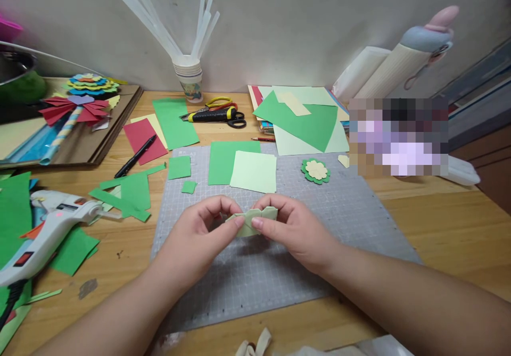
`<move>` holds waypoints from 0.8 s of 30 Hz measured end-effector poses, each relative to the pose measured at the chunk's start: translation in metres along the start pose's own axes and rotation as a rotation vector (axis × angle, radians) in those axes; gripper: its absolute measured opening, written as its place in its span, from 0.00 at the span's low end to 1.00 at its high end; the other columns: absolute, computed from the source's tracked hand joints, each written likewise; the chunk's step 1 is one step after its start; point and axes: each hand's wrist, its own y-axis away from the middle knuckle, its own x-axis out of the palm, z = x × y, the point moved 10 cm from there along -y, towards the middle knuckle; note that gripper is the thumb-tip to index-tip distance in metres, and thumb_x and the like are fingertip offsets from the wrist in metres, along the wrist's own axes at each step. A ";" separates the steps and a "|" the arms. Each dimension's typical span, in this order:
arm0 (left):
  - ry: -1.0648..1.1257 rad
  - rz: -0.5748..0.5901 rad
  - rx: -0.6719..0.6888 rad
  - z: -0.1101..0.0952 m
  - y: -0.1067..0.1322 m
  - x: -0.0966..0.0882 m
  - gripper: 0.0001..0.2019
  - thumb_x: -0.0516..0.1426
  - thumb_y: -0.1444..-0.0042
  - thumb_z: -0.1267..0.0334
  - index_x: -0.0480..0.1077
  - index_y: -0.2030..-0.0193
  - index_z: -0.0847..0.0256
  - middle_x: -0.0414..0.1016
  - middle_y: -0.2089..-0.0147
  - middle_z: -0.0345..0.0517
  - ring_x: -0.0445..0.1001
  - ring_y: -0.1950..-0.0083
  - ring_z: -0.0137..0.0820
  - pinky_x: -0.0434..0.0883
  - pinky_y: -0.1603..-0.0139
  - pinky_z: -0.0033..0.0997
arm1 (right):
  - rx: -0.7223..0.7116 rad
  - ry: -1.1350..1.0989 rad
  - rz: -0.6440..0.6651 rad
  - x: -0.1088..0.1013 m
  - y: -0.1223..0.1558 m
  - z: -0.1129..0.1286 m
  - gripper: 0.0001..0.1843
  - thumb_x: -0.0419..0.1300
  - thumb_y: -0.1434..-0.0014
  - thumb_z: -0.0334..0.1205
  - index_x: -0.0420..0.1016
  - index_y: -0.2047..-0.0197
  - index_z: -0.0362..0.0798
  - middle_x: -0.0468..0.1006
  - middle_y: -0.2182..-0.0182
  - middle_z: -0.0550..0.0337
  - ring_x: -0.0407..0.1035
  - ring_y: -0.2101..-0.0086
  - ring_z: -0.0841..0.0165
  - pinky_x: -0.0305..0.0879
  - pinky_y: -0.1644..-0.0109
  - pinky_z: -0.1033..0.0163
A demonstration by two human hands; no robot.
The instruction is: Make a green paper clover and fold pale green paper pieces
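Note:
Between my two hands is a folded piece of pale green paper (pixel 248 228) with a scalloped upper edge, held above the grey cutting mat (pixel 319 260). My left hand (pixel 209 225) pinches its left part, thumb in front. My right hand (pixel 289 225) pinches the right part the same way, and the two thumb tips nearly meet. The fingers behind the paper are partly hidden. Just beyond my hands lie pale green sheets (pixel 254 171) over a green sheet (pixel 219 162). A cream and green paper flower (pixel 316 170) rests on the mat to the right.
At the left are a white glue gun (pixel 43 233) and green scraps (pixel 136 191). A black pen (pixel 136 155) lies on red paper (pixel 146 138). Scissors and a cutter (pixel 211 115) sit behind the mat, near paper cups (pixel 189 82) holding white sticks. A paper stack (pixel 307 124) stands back right.

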 end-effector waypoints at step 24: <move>0.254 0.032 0.051 -0.003 0.000 0.002 0.06 0.63 0.49 0.60 0.71 0.65 0.55 0.68 0.63 0.40 0.65 0.58 0.31 0.64 0.58 0.27 | -0.382 0.113 0.026 0.000 0.005 0.032 0.03 0.64 0.47 0.38 0.73 0.70 0.50 0.69 0.67 0.60 0.65 0.62 0.68 0.62 0.57 0.60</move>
